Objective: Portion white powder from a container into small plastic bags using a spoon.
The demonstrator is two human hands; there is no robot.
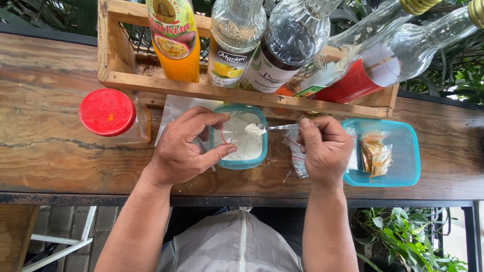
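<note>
My left hand (184, 148) holds a small clear plastic bag (228, 133) open over a blue tub (254, 160) filled with white powder. My right hand (325, 148) grips a metal spoon (275, 128) by its handle; the spoon's bowl carries a heap of white powder at the mouth of the bag. Some crumpled clear plastic (297, 153) lies under my right hand on the wooden counter (60, 156).
A jar with a red lid (108, 113) stands to the left. A second blue tub (403, 151) at the right holds small packets of brown powder. Behind, a wooden crate (116, 60) holds an orange syrup bottle (176, 38) and several clear bottles.
</note>
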